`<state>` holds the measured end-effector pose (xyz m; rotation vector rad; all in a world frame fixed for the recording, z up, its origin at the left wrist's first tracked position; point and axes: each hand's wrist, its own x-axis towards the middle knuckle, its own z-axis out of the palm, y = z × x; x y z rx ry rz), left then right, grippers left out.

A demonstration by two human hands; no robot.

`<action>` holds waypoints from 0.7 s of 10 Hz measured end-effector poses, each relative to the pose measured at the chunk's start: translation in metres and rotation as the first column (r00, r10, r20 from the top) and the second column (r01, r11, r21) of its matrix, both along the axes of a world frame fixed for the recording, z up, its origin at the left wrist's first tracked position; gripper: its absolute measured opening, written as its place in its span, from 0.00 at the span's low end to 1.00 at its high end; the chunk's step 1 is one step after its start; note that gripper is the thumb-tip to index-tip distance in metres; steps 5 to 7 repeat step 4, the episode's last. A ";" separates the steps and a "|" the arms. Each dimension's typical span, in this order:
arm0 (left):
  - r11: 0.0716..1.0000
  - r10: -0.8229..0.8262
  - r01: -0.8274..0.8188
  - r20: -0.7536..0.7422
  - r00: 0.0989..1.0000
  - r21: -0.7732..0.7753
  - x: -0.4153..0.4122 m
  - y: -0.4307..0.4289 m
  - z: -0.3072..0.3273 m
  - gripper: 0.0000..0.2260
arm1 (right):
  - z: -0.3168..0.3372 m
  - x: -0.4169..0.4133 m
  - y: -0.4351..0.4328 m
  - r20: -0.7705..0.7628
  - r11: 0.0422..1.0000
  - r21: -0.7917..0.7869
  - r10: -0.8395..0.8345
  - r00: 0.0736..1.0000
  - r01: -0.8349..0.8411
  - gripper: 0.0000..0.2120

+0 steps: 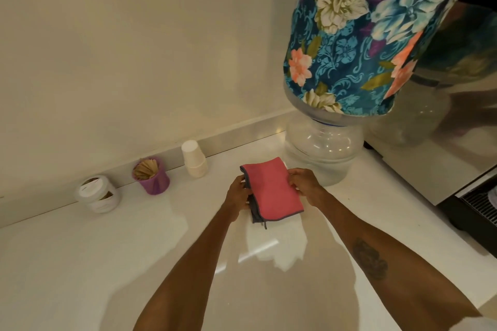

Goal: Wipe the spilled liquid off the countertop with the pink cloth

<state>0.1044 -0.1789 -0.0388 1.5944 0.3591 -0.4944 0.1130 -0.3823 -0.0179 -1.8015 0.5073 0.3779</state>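
Note:
A pink cloth [271, 191] with a grey hem is folded into a rectangle and held just above the glossy white countertop [80, 250]. My left hand [238, 196] pinches its left edge. My right hand [305, 183] grips its right edge near the top. A pale wet-looking patch [277, 247] lies on the counter directly below the cloth, between my forearms; I cannot tell whether it is liquid or a reflection.
A water jug [322, 145] under a floral cover [363, 35] stands just behind the cloth. Left of it are stacked paper cups [193, 158], a purple cup of wooden sticks [152, 176] and a white jar [98, 193]. A steel appliance [435, 148] stands at right.

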 end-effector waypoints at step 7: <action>0.883 -0.073 -0.018 0.174 0.982 0.469 -0.006 0.004 -0.010 0.25 | -0.011 -0.002 0.019 0.140 0.942 -0.334 0.063 0.988 -0.012 0.11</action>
